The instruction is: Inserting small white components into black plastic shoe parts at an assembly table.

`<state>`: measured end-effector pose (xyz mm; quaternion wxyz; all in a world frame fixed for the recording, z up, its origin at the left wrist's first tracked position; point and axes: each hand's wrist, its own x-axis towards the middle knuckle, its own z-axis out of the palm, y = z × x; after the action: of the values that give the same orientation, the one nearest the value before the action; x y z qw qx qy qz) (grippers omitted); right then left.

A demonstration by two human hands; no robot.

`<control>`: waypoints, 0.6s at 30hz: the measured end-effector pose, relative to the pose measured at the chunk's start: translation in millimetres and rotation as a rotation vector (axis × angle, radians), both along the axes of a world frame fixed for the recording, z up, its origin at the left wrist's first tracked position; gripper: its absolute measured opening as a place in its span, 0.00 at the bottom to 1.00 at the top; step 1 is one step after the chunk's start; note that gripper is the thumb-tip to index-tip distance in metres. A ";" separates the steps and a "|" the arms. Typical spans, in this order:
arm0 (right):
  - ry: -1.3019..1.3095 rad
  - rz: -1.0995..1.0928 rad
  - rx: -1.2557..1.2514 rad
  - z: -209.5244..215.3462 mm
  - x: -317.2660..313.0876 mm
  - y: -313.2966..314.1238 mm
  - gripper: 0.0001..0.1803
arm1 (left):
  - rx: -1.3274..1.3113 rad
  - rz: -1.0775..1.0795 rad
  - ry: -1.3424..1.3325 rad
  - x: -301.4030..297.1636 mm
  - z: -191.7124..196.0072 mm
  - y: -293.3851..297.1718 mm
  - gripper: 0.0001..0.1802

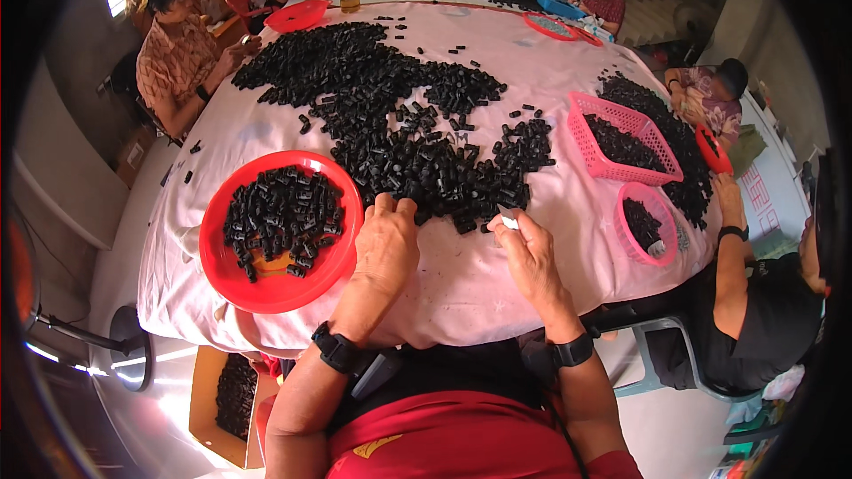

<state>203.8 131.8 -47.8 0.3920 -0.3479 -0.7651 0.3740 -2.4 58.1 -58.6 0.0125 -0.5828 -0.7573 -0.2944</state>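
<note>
A large heap of small black cylindrical pieces (404,160) spreads over the pink cloth of the table. At its near edge my left hand (388,235) has its fingers curled down together; what they grip, if anything, is hidden. My right hand (532,257) pinches a small knife (508,218) with a short pointed metal blade and a whitish handle. The blade points up and left, beside the near right edge of the heap. Left of my left hand sits a round red tray (232,279) holding many of the same black pieces.
At the right stand a pink rectangular basket (635,168) and a round pink basket (624,223), both with black pieces, beside another dark heap (661,120). Several people sit around the tables. A cardboard box (206,390) of black pieces rests on the floor at lower left.
</note>
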 end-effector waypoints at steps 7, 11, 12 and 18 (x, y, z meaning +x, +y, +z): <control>-0.004 -0.016 0.006 24.2 -7.5 -18.7 0.11 | 0.162 -0.139 -0.248 -8.8 -8.1 -5.5 0.12; 0.037 0.012 -0.116 35.6 -4.8 -25.8 0.12 | -0.078 -0.376 -1.276 -9.6 23.0 -18.3 0.14; 0.035 0.015 -0.119 39.1 -4.9 -28.6 0.12 | -0.078 -0.371 -1.278 -8.9 29.5 -23.0 0.14; -0.018 0.126 -0.006 54.3 -8.7 -46.5 0.10 | -0.093 -0.662 -1.884 -4.9 42.4 -37.7 0.17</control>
<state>195.0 85.3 6.4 0.3597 -0.3038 -0.7878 0.3972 -7.3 20.4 -16.2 -0.6986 -0.2933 -0.2685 -0.5949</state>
